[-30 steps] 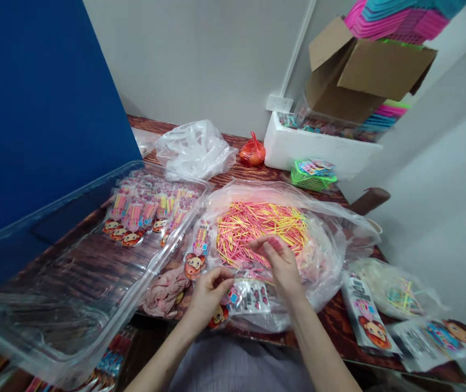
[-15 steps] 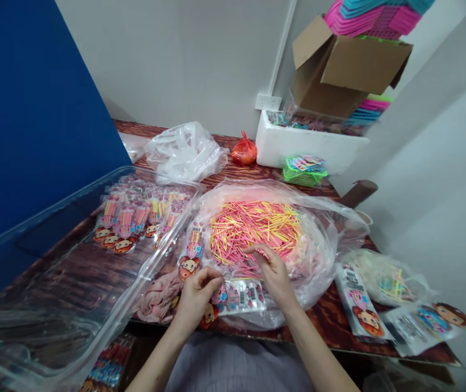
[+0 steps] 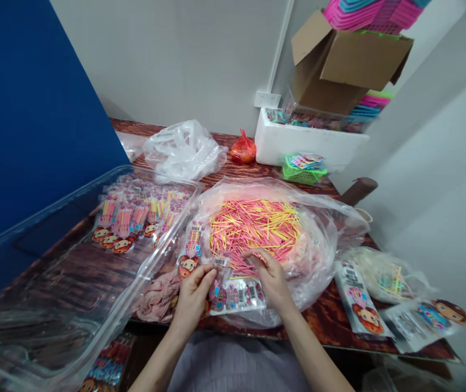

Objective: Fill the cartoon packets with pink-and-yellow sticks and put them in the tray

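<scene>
My left hand [image 3: 195,287] pinches a small clear printed packet [image 3: 221,263], whose barcode end points toward the sticks. Curled fingers of my right hand [image 3: 273,276] hold a small bunch of pink sticks [image 3: 259,258], seen end-on. Just beyond both hands, a heap of pink and yellow sticks [image 3: 253,228] lies in a wide-open clear plastic bag [image 3: 318,261]. Below and between the hands is a stack of flat printed packets [image 3: 239,296]. One filled packet [image 3: 190,253] with a cartoon head lies left of the heap.
A clear tub [image 3: 151,267] at left holds several filled packets [image 3: 124,218]. Crumpled pink cloth [image 3: 157,298] lies beside it. Behind are a white plastic bag [image 3: 186,149], a red bag of fruit [image 3: 243,148], a green basket [image 3: 304,173] and a foam box [image 3: 310,144]. Printed packets [image 3: 363,305] lie at right.
My left hand has moved slightly up and left, and a clear packet now shows between its fingers. My right hand stays nearly in place with the sticks.
</scene>
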The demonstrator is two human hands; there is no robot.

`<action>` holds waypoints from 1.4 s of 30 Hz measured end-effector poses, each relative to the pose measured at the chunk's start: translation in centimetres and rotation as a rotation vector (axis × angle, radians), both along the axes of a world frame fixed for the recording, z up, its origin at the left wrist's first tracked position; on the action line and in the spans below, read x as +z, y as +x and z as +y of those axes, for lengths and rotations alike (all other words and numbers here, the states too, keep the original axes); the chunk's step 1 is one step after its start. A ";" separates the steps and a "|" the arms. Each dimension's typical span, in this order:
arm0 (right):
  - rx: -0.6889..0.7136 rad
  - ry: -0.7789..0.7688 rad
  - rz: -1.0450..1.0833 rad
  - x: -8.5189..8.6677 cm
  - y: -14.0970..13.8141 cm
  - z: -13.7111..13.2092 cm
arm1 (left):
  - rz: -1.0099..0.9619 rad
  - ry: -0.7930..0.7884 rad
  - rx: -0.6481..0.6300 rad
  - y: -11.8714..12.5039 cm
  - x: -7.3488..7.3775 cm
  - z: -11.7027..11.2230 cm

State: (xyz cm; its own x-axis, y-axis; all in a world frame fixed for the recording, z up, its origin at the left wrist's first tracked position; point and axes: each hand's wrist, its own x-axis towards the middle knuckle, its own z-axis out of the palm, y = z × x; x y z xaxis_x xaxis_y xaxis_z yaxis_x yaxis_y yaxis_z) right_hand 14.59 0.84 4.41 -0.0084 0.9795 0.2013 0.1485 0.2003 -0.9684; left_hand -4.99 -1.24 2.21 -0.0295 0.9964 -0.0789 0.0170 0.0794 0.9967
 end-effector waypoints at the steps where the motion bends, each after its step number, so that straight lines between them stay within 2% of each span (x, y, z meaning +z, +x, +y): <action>1: 0.001 0.001 0.002 -0.1 0.0 0.0 | -0.010 -0.004 -0.004 0.0 0.0 0.0; 11: 0.024 -0.011 0.023 -0.5 -0.3 -0.3 | 0.003 -0.017 0.014 -0.3 -1.0 -0.1; 21: 0.019 -0.017 -0.010 -0.3 -0.4 -0.6 | -0.021 -0.019 0.018 -0.3 -1.2 -0.1; 34: 0.007 -0.027 -0.040 -0.7 -0.6 -0.8 | -0.047 -0.038 0.010 -0.3 -0.6 -0.2; 42: 0.018 -0.038 -0.048 -0.9 -0.8 -0.9 | -0.011 0.000 0.014 -0.3 -1.4 -0.3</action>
State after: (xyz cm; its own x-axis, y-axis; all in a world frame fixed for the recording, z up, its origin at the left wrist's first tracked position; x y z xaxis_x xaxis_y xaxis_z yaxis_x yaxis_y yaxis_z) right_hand 13.78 -0.03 3.50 -0.0352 0.9860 0.1627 0.1914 0.1665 -0.9673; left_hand -5.34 -1.51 0.82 -0.0425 0.9960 -0.0791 0.0054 0.0794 0.9968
